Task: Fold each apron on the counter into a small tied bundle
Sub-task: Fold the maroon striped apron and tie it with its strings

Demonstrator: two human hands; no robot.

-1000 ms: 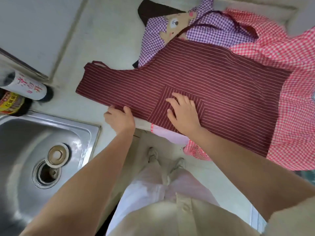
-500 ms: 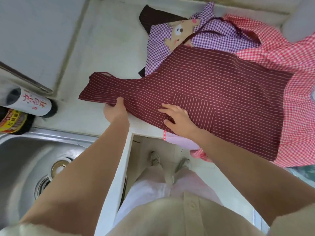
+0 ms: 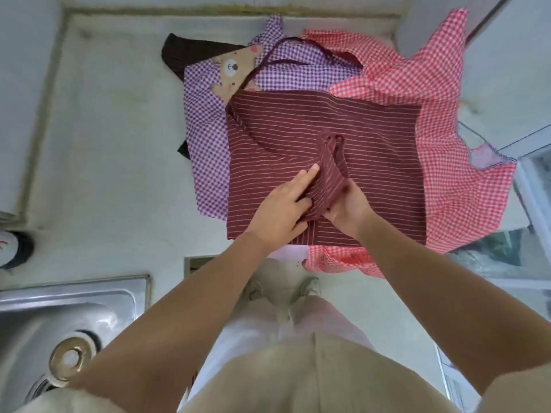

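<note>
1. Head view: a dark maroon thin-striped cloth apron (image 3: 372, 162) was spread on the pale stone worktop (image 3: 119, 144). It lay over a purple gingham apron with a bear patch (image 3: 208, 144) and a red gingham apron (image 3: 432, 99). It was probably kept flat there so that folds could be laid squarely.
2. One side flap was seen turned in over the middle, with its narrow tie loop (image 3: 334, 141) resting on the striped panel. This was judged to be an early fold, so the bundle was far from tied.
3. The left hand (image 3: 283, 207) was laid on the cloth with its fingers (image 3: 310, 172) straight, apparently pressing the panel down so it would not slide.
4. The right hand (image 3: 351, 210) was curled around the bunched end of the flap, gripping it just beside the left hand.
5. Both forearms were reached forward over the worktop edge and converged at the apron's centre.
6. The two gingham aprons were left unfolded underneath.
</note>
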